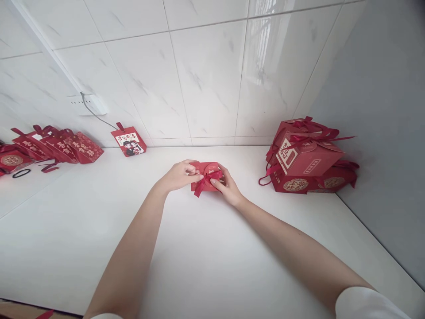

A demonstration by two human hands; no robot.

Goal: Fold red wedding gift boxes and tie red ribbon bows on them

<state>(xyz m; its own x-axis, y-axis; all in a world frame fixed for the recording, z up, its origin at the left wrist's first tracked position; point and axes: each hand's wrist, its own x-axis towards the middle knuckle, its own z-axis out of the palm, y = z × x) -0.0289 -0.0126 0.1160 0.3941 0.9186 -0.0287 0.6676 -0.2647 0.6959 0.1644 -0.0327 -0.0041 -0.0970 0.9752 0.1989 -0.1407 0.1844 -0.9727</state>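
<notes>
A small red gift box (209,167) with pale printed characters rests on the white table, a dark red ribbon (199,189) tied in a bow across its top. My left hand (181,175) is at the box's left side, thumb and fingers pinched on the ribbon's left loop. On the right side, my right hand (229,185) wraps round the box, its thumb pressed on the right part of the bow. The fingertips behind the box are partly hidden.
Several red boxes with ribbons (308,155) are stacked at the right by the grey wall. A red box with a couple picture (131,142) stands at the tiled wall (206,79). Several red boxes (83,148) and a black ring (21,173) lie far left.
</notes>
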